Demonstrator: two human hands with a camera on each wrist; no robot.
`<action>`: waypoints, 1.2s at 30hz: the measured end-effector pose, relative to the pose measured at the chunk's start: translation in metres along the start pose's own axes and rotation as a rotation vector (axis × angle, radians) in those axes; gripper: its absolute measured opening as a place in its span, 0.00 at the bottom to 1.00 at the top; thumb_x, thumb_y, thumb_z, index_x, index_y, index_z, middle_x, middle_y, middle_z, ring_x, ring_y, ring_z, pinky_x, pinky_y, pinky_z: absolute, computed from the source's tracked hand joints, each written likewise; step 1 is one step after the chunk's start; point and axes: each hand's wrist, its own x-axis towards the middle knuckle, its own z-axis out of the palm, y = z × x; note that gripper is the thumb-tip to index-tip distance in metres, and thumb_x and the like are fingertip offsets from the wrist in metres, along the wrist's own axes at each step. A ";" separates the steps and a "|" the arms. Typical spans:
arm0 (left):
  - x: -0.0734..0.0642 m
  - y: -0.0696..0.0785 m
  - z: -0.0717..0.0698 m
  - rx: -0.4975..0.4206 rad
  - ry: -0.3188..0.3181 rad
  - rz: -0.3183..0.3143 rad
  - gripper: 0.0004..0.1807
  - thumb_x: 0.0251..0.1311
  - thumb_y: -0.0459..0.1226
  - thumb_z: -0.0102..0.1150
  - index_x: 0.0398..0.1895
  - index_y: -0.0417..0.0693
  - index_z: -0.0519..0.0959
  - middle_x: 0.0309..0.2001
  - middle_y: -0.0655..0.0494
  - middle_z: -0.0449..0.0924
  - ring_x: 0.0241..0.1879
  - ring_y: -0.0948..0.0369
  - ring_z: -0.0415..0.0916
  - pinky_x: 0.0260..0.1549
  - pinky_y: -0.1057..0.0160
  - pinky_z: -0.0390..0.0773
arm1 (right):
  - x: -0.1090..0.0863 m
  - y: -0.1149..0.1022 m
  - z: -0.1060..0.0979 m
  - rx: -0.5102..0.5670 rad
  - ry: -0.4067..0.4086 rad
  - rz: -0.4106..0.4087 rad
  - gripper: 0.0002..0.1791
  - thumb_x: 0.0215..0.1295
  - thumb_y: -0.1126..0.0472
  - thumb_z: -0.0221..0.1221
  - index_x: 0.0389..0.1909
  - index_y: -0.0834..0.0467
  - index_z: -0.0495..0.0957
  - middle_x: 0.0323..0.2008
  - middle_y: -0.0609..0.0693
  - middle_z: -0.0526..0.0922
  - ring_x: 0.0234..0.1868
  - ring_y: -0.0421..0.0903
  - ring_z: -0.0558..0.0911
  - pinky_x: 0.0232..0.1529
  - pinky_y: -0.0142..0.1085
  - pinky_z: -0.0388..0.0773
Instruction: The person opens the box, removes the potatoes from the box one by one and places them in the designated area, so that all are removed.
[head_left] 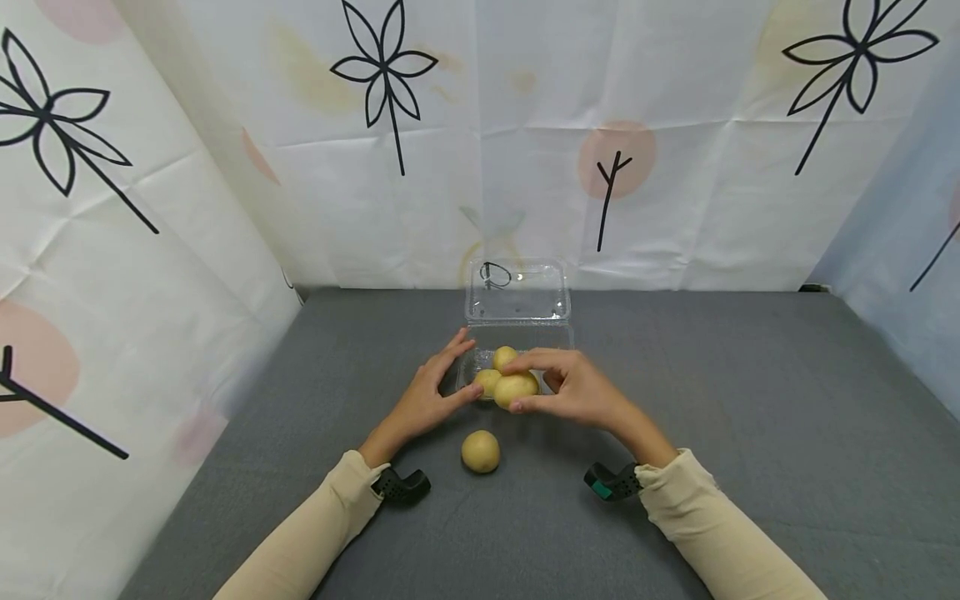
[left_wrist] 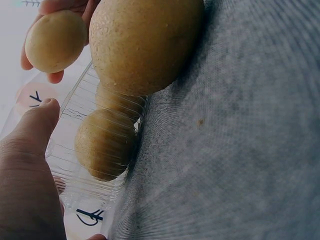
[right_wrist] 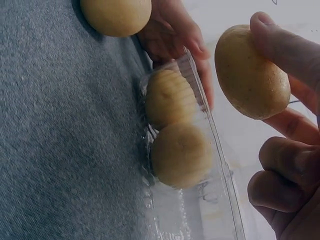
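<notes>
My right hand (head_left: 573,387) pinches a potato (right_wrist: 250,75) between thumb and fingers, holding it over the front of a clear plastic clamshell box (head_left: 555,335). Inside the box lie two potatoes, a farther potato (head_left: 505,357) and a nearer potato (head_left: 486,381); both show through the ribbed wall in the wrist views. At the box's left side, my left hand (head_left: 426,400) is spread with extended fingers, its thumb (left_wrist: 37,127) close by the front rim. Another potato (head_left: 480,452) sits on the table in front of the box, between my wrists.
The box's hinged lid (head_left: 517,292) stands raised at the back, near the patterned cloth wall (head_left: 525,183). Grey cloth covers the table (head_left: 712,400). More patterned cloth (head_left: 112,275) borders the left side.
</notes>
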 end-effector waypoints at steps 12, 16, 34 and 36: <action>0.000 -0.001 0.000 0.018 0.001 0.015 0.40 0.70 0.56 0.58 0.81 0.56 0.58 0.84 0.56 0.44 0.82 0.49 0.45 0.71 0.24 0.42 | 0.001 -0.005 0.011 0.083 -0.116 -0.036 0.24 0.54 0.66 0.75 0.54 0.63 0.84 0.54 0.58 0.86 0.35 0.33 0.76 0.32 0.27 0.74; 0.000 -0.001 -0.001 0.015 0.001 0.020 0.40 0.70 0.56 0.58 0.81 0.56 0.59 0.84 0.57 0.44 0.82 0.49 0.45 0.72 0.26 0.45 | 0.001 -0.006 0.016 0.106 -0.143 -0.057 0.24 0.54 0.66 0.75 0.54 0.64 0.84 0.53 0.57 0.87 0.41 0.33 0.78 0.35 0.28 0.76; 0.000 -0.001 0.000 0.009 -0.010 0.006 0.40 0.70 0.55 0.58 0.81 0.57 0.58 0.84 0.62 0.43 0.82 0.49 0.45 0.71 0.25 0.45 | 0.001 -0.011 0.040 0.112 -0.284 -0.111 0.23 0.56 0.62 0.75 0.53 0.62 0.85 0.50 0.53 0.88 0.27 0.51 0.67 0.28 0.26 0.63; 0.000 -0.001 0.000 0.007 -0.009 0.006 0.40 0.70 0.55 0.58 0.81 0.57 0.58 0.84 0.63 0.43 0.82 0.49 0.45 0.71 0.25 0.45 | 0.001 -0.012 0.042 0.119 -0.305 -0.128 0.22 0.57 0.61 0.75 0.53 0.62 0.85 0.50 0.53 0.88 0.25 0.52 0.66 0.27 0.26 0.64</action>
